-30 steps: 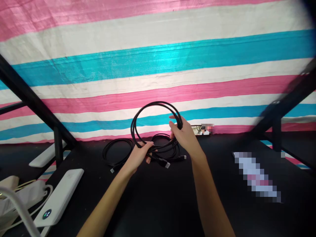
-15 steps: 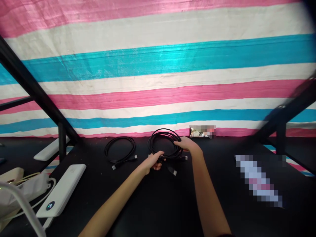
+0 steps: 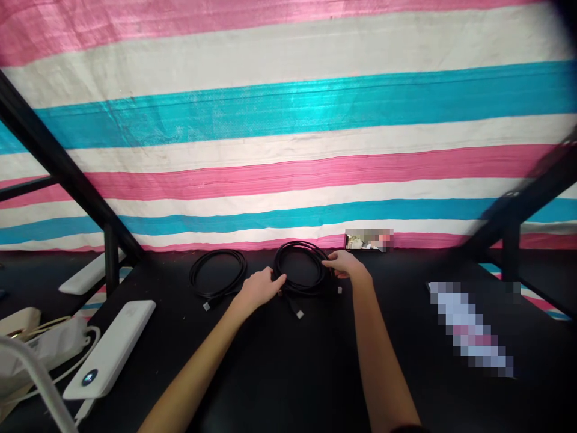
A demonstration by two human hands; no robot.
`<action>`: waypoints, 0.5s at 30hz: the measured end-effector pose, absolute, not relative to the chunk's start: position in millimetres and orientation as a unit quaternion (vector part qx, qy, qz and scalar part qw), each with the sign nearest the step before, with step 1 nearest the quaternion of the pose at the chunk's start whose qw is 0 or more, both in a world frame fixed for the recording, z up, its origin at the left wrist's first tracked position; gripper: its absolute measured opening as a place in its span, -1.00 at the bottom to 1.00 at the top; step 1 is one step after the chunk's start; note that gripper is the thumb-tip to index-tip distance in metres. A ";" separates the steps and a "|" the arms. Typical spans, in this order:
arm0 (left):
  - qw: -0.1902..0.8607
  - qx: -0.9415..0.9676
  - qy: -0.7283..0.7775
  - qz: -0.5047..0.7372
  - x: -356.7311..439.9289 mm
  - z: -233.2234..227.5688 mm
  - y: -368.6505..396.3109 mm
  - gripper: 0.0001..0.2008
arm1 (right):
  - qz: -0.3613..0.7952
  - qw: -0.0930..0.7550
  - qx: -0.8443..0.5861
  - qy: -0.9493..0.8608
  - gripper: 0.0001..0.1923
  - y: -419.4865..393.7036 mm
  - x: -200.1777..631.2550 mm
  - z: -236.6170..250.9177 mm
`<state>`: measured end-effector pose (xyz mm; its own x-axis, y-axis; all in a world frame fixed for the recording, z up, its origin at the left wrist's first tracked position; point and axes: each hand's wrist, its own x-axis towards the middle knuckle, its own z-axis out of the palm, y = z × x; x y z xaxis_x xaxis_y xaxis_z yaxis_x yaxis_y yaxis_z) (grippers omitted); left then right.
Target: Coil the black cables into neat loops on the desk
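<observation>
2 hands rest on a black coiled cable (image 3: 300,269) lying flat on the black table (image 3: 279,373), near the striped tarp (image 3: 288,120). Her left hand (image 3: 259,288), fingers loosely curled, presses the coil's near-left edge; the right hand (image 3: 345,264) pinches the coil's right side between fingertips. One plug end (image 3: 298,313) trails toward me. Just left lies a second coiled cable (image 3: 217,273), untouched. 1 white power bank (image 3: 110,349) sits far left, a phone (image 3: 368,239) stands behind the coil.
</observation>
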<state>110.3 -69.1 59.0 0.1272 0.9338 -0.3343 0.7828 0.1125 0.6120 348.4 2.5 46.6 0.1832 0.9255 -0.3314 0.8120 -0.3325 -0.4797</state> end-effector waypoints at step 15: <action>0.166 0.858 0.487 0.000 116.6 57.3 -77.2 -0.83 | 0.316 0.115 -0.738 -0.585 -0.40 7.6 350.0 44.7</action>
